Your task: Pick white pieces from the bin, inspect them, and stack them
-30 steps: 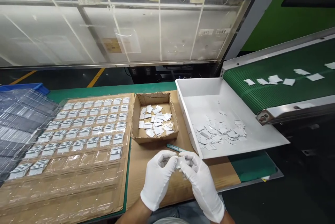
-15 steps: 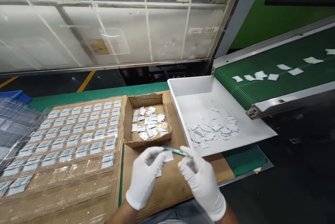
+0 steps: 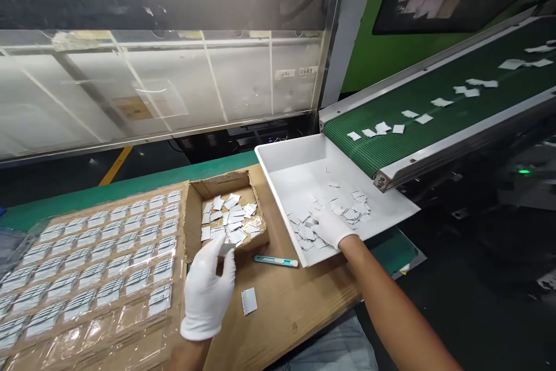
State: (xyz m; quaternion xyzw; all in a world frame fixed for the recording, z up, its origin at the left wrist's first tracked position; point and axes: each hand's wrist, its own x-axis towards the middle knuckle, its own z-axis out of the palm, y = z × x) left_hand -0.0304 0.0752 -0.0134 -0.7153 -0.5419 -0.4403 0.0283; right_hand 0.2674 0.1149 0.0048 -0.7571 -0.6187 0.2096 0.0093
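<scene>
My left hand (image 3: 207, 290), in a white glove, pinches a small white piece at the front edge of the small cardboard box (image 3: 194, 225), which holds several loose white pieces. My right hand (image 3: 332, 226), also gloved, reaches into the white plastic bin (image 3: 282, 171) and rests on the pile of small white pieces (image 3: 336, 212) there; whether it grips one is hidden. One ribbed white piece (image 3: 249, 301) lies on the cardboard sheet between my hands. A clear blister tray (image 3: 93, 258) on the left holds rows of the ribbed pieces.
A teal utility knife (image 3: 276, 261) lies in front of the box. A green conveyor belt (image 3: 434, 119) carries more white pieces down to the bin. Behind the bench stands a clear guard panel (image 3: 152, 87). The bench edge drops off at the right.
My hands have parted: the right went out to the bin's pile, the left moved to the cardboard box with a piece. A ribbed piece now lies on the cardboard. The view swung left.
</scene>
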